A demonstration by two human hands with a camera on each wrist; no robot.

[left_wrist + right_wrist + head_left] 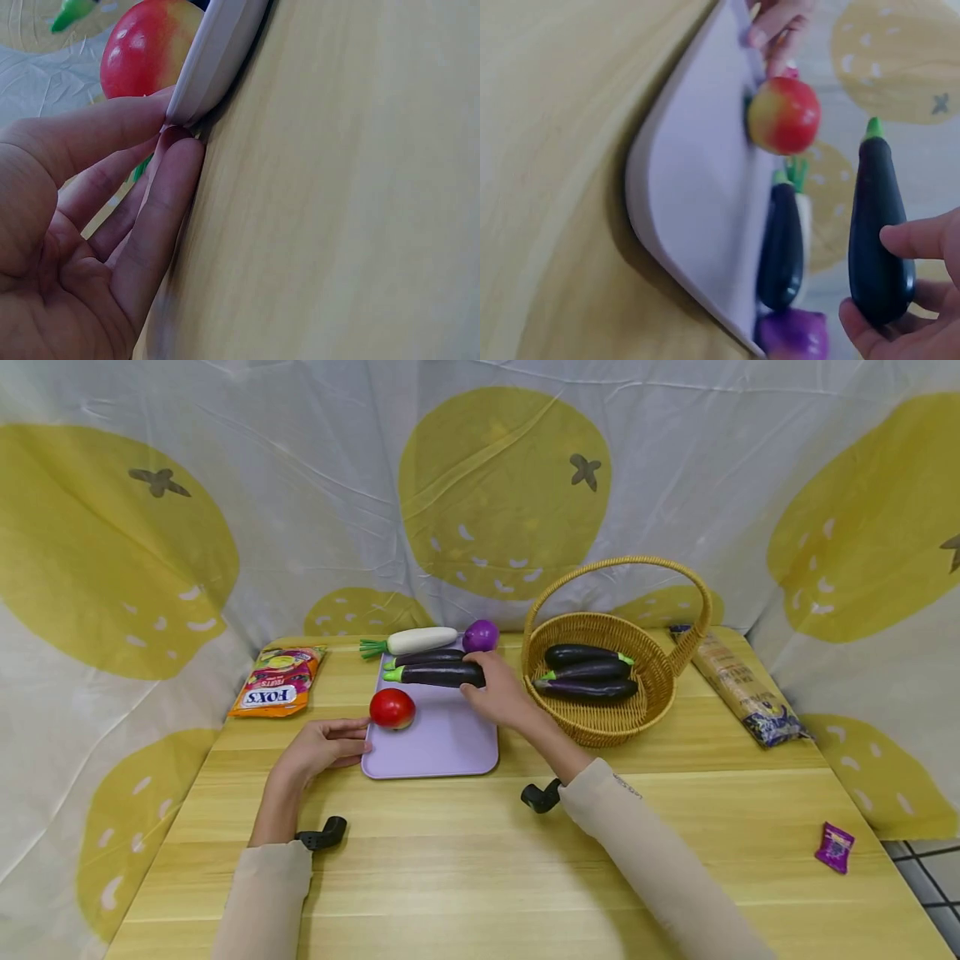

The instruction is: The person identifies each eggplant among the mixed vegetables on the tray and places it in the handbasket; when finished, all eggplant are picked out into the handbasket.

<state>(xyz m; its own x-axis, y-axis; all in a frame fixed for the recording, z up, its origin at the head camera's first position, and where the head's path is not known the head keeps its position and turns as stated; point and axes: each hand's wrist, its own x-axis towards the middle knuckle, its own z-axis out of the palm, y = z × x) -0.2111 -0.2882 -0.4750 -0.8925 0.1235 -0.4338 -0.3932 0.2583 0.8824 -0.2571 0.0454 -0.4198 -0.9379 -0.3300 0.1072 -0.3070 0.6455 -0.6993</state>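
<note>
My right hand (501,692) grips a dark eggplant (877,225) by its thick end and holds it above the lilac tray (435,752), its green stem pointing left in the head view. My left hand (324,750) pinches the tray's left rim, thumb above and fingers below, as the left wrist view shows. A red-and-yellow fruit (392,708), apple-like, sits on the tray near that hand. Behind the held eggplant lies a second eggplant (781,247). At the tray's far end are a white radish (423,641) with green leaves and a round purple vegetable (481,636).
Right of the tray stands a wicker basket (652,714) with a tall handle and three eggplants (588,689) inside. An orange FOX'S candy bag (277,682) lies at left. On the right are a long brown package (742,685) and a small purple wrapped sweet (835,847).
</note>
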